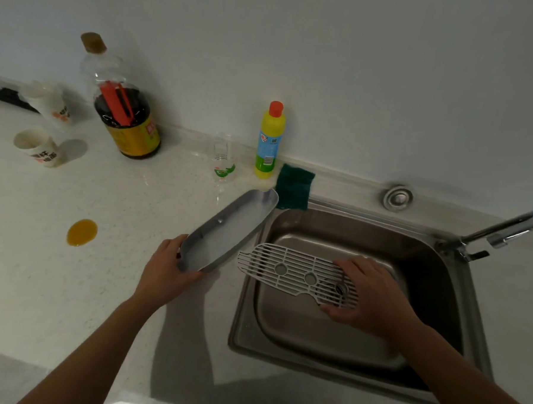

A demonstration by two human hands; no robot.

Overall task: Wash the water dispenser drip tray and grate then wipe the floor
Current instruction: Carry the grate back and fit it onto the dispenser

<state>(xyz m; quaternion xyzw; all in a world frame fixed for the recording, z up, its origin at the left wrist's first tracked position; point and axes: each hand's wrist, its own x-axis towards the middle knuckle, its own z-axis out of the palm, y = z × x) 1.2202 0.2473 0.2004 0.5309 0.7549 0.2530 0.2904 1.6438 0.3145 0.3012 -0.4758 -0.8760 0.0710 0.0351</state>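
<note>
Early wash step, parts just separated. Left hand point(166, 266) gripping near end of drip tray point(226, 233), tilted over tabletop point(69, 284) at sink's left rim. Right hand point(368, 295) clutching grate point(292, 272) over sink point(329, 338) basin. Faucet point(504, 229) dry. Next, likely: lower both, run water, fetch sponge point(293, 187) and detergent bottle point(270, 140) from sink's back-left corner.

My left hand point(166, 269) gripping tray point(226, 230) at sink point(246, 318) edge, my right hand point(368, 295) holding grate point(292, 272) over basin
</note>
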